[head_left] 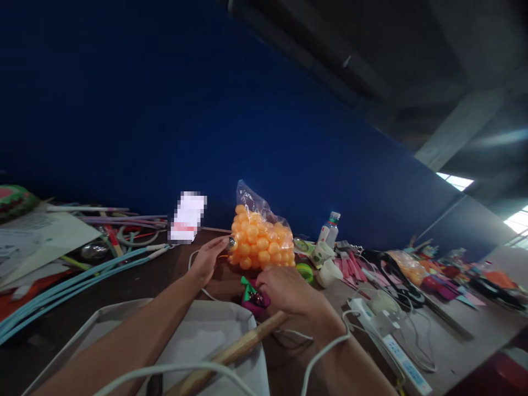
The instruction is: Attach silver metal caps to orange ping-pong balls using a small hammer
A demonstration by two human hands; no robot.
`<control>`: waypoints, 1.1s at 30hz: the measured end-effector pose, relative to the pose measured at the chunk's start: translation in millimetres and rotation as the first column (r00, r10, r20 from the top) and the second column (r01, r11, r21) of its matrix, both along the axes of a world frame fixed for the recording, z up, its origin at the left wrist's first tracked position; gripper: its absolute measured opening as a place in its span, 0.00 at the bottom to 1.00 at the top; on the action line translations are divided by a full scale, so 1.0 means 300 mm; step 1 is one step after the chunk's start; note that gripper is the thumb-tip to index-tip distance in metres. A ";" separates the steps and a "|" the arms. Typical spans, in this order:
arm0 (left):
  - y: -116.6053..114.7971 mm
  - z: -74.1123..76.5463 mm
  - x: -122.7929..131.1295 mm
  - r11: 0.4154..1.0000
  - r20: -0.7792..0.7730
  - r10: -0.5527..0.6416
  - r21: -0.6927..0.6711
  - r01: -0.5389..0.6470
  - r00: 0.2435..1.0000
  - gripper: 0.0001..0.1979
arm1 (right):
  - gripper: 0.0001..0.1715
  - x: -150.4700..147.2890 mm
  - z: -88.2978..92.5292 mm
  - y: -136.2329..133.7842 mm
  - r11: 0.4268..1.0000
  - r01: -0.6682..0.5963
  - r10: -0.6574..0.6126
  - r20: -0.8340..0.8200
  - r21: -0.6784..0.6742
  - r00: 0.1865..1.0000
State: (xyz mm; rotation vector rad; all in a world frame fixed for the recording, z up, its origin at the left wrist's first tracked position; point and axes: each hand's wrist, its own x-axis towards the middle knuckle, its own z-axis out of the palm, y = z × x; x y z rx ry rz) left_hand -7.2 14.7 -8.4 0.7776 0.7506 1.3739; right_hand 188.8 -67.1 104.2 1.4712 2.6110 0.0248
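My left hand point(208, 258) reaches to the left side of a clear plastic bag of orange balls point(262, 242). Its fingertips are closed on a small shiny silver ball point(231, 242), which touches or nearly touches the bag. In front of the bag, my right hand point(284, 286) is curled shut beside a small purple pouch-like thing point(252, 306). A green ribbon-like piece point(247, 289) stands up from it, and small dark shiny bits show inside. What the right fingertips pinch is hidden.
A grey-white tray point(214, 319) lies in front, crossed by a wooden stick point(247, 341) and a white cable point(198, 364). A lit phone point(187, 217) leans behind. Right are a bottle point(330, 231), cups point(329, 272), a green tape roll point(304, 271) and a power strip point(396, 349). Blue tubes point(82, 275) lie left.
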 end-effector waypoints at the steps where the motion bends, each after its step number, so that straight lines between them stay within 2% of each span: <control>1: 0.000 0.001 -0.002 1.000 0.008 -0.003 -0.002 0.003 1.000 0.15 | 0.12 -0.004 0.011 0.003 1.000 0.004 -0.004 -0.035 0.010 0.999; 3: 0.001 0.001 -0.005 1.000 0.025 -0.006 -0.006 0.006 1.000 0.15 | 0.13 -0.021 0.034 0.012 0.999 0.020 -0.014 -0.158 0.041 0.987; 5: 0.004 0.001 -0.009 1.000 0.047 0.000 -0.014 0.001 0.999 0.14 | 0.11 -0.047 0.054 0.028 0.995 0.039 -0.006 -0.344 0.089 0.939; 7: 0.006 -0.001 -0.012 1.000 0.069 0.011 -0.022 -0.009 0.998 0.15 | 0.09 -0.079 0.067 0.049 0.988 0.059 0.027 -0.544 0.140 0.838; 10: 0.010 -0.003 -0.014 0.999 0.096 0.032 -0.034 -0.029 0.995 0.15 | 0.08 -0.133 0.073 0.087 0.984 0.078 0.077 -0.768 0.163 0.636; 13: 0.012 -0.005 -0.015 0.998 0.114 0.054 -0.046 -0.049 0.992 0.13 | 0.07 -0.183 0.064 0.123 0.989 0.063 0.088 -0.883 0.132 0.461; 16: 0.014 -0.007 -0.016 0.996 0.121 0.067 -0.059 -0.060 0.990 0.13 | 0.08 -0.212 0.038 0.151 0.995 0.062 0.057 -0.937 0.083 0.345; 18: 0.015 -0.009 -0.017 0.996 0.120 0.069 -0.064 -0.062 0.990 0.13 | 0.08 -0.219 0.013 0.166 0.995 0.075 0.041 -0.949 0.068 0.312; 23: 0.014 -0.008 -0.018 0.998 0.118 0.052 -0.048 -0.047 0.992 0.14 | 0.07 -0.212 -0.036 0.190 0.986 0.124 0.069 -0.950 0.112 0.306; 28: -0.001 0.007 -0.025 0.999 0.124 0.035 -0.023 -0.032 0.992 0.14 | 0.09 -0.212 -0.052 0.194 0.990 0.137 -0.002 -0.954 0.041 0.301; 33: -0.009 0.018 -0.033 0.999 0.122 0.040 -0.034 -0.036 0.992 0.12 | 0.08 -0.216 -0.063 0.199 0.991 0.135 -0.057 -0.964 -0.023 0.259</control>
